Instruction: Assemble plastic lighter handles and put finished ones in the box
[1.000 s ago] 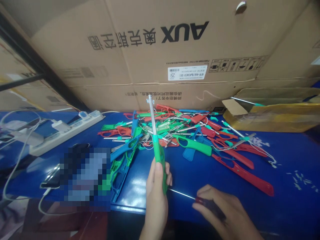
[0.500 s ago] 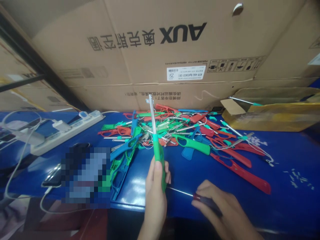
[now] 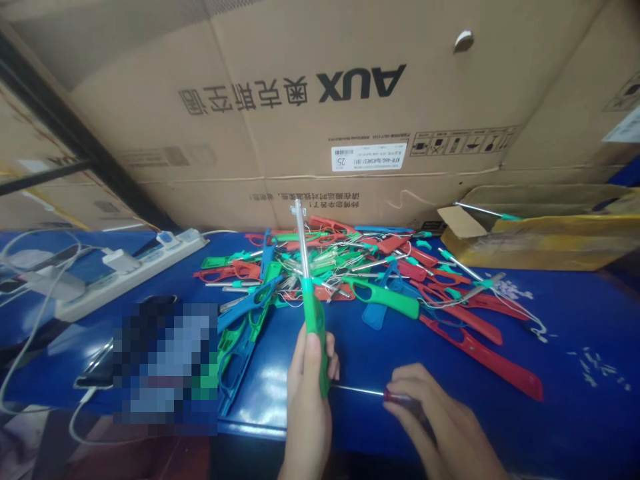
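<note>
Head view: a metal tube (image 3: 480,209) juts from the box (image 3: 540,247); left grip (image 3: 309,377) clasps green lighter (image 3: 313,312), right grip (image 3: 440,410) screwdriver (image 3: 395,397).

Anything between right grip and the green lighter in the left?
Only the screwdriver, held in the right grip and pointing at the lighter; whether it touches is unclear. The left grip wraps the lighter. Nothing else visible between.
</note>
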The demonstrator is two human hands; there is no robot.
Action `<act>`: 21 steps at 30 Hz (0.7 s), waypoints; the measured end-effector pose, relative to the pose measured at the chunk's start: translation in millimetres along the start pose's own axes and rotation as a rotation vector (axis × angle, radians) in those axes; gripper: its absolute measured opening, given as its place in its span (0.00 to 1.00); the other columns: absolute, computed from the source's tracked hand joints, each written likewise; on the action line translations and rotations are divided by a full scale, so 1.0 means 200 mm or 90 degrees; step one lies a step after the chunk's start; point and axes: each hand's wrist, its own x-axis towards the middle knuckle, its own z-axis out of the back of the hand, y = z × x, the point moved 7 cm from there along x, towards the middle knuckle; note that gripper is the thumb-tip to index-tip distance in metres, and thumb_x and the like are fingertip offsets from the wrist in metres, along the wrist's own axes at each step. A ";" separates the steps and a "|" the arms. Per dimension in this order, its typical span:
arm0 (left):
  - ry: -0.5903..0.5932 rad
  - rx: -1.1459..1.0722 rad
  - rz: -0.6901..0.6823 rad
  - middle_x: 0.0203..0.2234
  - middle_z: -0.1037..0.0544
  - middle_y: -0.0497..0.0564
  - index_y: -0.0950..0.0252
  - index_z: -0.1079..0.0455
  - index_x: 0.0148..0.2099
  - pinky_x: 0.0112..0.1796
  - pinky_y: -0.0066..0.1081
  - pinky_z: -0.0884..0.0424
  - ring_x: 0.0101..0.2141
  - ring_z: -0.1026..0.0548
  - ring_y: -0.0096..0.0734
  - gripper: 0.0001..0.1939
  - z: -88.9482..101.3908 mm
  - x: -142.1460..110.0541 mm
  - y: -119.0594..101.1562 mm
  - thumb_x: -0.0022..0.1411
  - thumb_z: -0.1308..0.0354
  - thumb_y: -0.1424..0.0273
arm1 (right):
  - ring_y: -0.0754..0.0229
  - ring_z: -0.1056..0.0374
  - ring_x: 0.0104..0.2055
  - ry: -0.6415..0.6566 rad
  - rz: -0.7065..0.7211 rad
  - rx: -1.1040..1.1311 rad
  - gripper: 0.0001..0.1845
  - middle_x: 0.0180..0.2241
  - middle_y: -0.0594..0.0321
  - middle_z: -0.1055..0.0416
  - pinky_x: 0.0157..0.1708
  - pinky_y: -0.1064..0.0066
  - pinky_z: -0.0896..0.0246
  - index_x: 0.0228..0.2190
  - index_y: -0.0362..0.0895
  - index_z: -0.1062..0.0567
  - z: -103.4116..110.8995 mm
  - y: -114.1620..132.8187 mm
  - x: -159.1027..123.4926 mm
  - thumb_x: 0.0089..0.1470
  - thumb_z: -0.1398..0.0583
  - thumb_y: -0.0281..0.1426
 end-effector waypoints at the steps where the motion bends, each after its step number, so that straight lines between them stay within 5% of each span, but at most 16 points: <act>1: -0.002 -0.002 -0.001 0.30 0.33 0.47 0.63 0.24 0.50 0.27 0.24 0.41 0.25 0.41 0.22 0.22 0.00 0.00 0.00 0.66 0.35 0.51 | 0.66 0.23 0.34 0.005 -0.002 -0.004 0.03 0.37 0.66 0.25 0.35 0.78 0.27 0.43 0.50 0.31 0.00 -0.01 0.00 0.70 0.44 0.35; 7: -0.005 -0.002 0.003 0.29 0.33 0.47 0.63 0.24 0.52 0.27 0.23 0.41 0.25 0.42 0.22 0.23 0.00 0.00 0.00 0.65 0.35 0.50 | 0.63 0.21 0.39 -0.013 -0.013 -0.030 0.09 0.46 0.60 0.24 0.36 0.77 0.25 0.48 0.50 0.31 -0.01 -0.03 -0.01 0.68 0.42 0.38; 10: -0.003 -0.003 0.005 0.30 0.34 0.47 0.63 0.25 0.54 0.27 0.24 0.41 0.25 0.42 0.23 0.25 0.00 0.00 0.00 0.65 0.34 0.51 | 0.66 0.22 0.35 -0.008 0.000 0.020 0.03 0.41 0.65 0.24 0.36 0.79 0.27 0.43 0.50 0.31 -0.01 -0.01 -0.01 0.70 0.44 0.35; 16: 0.011 -0.004 0.009 0.29 0.35 0.46 0.63 0.26 0.56 0.27 0.24 0.41 0.25 0.42 0.23 0.24 0.00 0.00 0.00 0.67 0.36 0.52 | 0.64 0.22 0.33 0.031 -0.031 -0.025 0.07 0.32 0.68 0.24 0.33 0.76 0.29 0.38 0.50 0.30 0.00 -0.01 0.00 0.70 0.43 0.38; 21: 0.018 0.000 0.008 0.29 0.35 0.46 0.63 0.25 0.53 0.27 0.24 0.41 0.25 0.42 0.23 0.22 0.01 0.01 0.01 0.68 0.37 0.52 | 0.62 0.22 0.41 0.006 0.000 -0.016 0.09 0.45 0.61 0.23 0.39 0.75 0.27 0.47 0.49 0.31 0.00 0.00 0.01 0.69 0.42 0.38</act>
